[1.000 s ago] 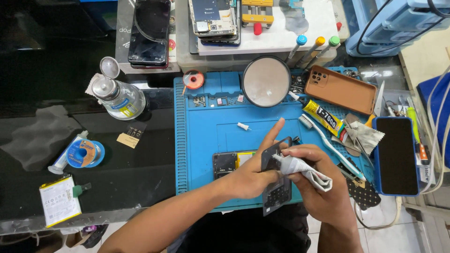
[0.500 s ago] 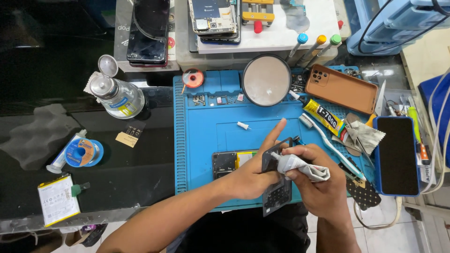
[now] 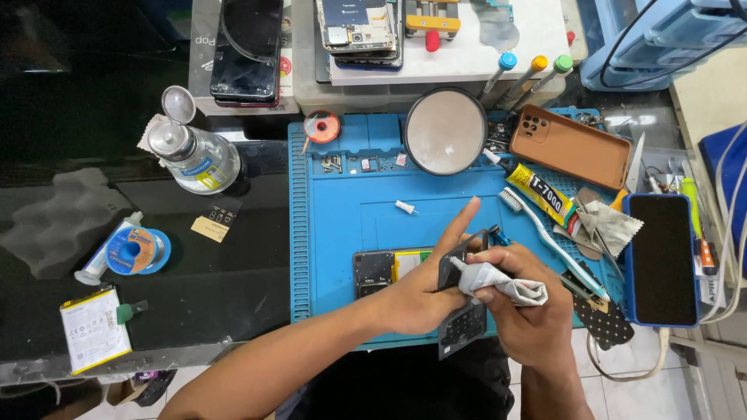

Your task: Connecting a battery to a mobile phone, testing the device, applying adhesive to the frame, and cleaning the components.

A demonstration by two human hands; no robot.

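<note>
My left hand point(image 3: 424, 292) grips a dark, flat phone part point(image 3: 463, 327) over the front edge of the blue work mat point(image 3: 342, 233), index finger stretched out. My right hand point(image 3: 529, 311) squeezes a crumpled white tube point(image 3: 498, 281) whose nozzle points left and touches the top of that part. Just left of my hands an opened phone body point(image 3: 385, 271) with a yellow-green battery lies on the mat. A small white cap point(image 3: 405, 207) rests on the mat above it.
A round mirror point(image 3: 446, 130), brown phone case point(image 3: 572, 145), yellow glue tube point(image 3: 538, 193), toothbrush point(image 3: 548, 237) and blue-edged phone point(image 3: 661, 259) surround the mat. A glass dispenser bottle point(image 3: 194, 155), solder spool point(image 3: 132, 250) and loose battery point(image 3: 93, 328) lie on the black table at left.
My hands have stayed in place; the tube's nozzle has shifted slightly against the dark part. Nothing else on the table has moved.
</note>
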